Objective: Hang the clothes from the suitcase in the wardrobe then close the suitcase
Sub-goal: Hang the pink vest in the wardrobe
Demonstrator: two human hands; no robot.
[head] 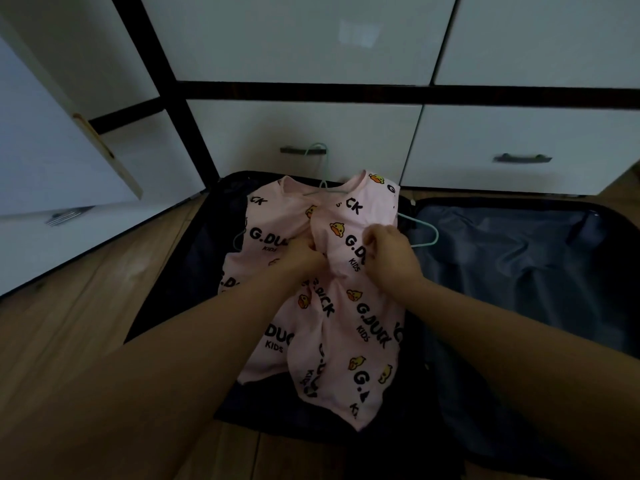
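A pink shirt (pixel 332 327) printed with ducks and black letters lies crumpled over the left half of the open dark suitcase (pixel 519 271) on the floor. A pale green hanger (pixel 424 230) sits inside the shirt, its hook poking out of the collar and one arm sticking out at the right. My left hand (pixel 301 252) grips a fold of the shirt near its middle. My right hand (pixel 391 251) pinches the fabric just to the right of it. Dark clothing shows under the shirt's lower edge.
The white wardrobe (pixel 311 39) stands behind the suitcase, with two drawers (pixel 519 133) and dark handles at the bottom. Its left door (pixel 52 150) hangs open at the left. Wooden floor (pixel 86 289) lies around the suitcase.
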